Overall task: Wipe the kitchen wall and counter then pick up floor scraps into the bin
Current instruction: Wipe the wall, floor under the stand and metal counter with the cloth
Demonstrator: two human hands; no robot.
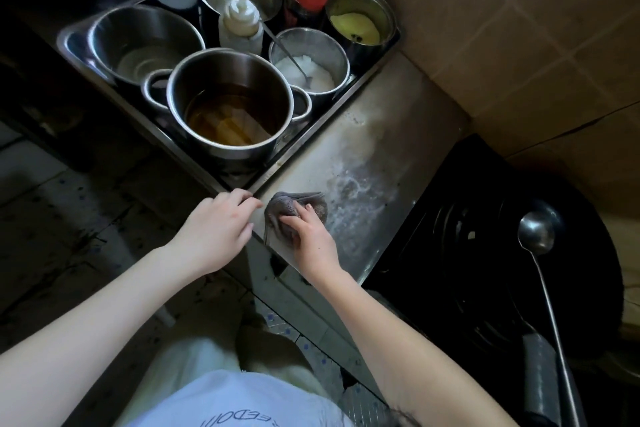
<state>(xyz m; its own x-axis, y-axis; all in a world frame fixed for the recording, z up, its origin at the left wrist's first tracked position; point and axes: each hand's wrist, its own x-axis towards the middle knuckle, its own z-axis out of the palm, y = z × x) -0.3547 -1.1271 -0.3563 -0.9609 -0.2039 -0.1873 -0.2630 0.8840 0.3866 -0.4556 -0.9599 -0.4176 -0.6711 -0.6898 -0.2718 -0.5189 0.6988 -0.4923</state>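
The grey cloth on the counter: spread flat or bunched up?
Bunched up: the cloth lies crumpled in folds under the right hand, which grips it against the steel counter.

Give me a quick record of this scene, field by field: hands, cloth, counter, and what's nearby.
right hand: holds bunched grey cloth on counter
left hand: fingertips rest on counter edge, holds nothing
counter: steel, smeared with residue beside the cloth
tray: holds pot of brown liquid, squeeze bottle
stove: ladle lying across it
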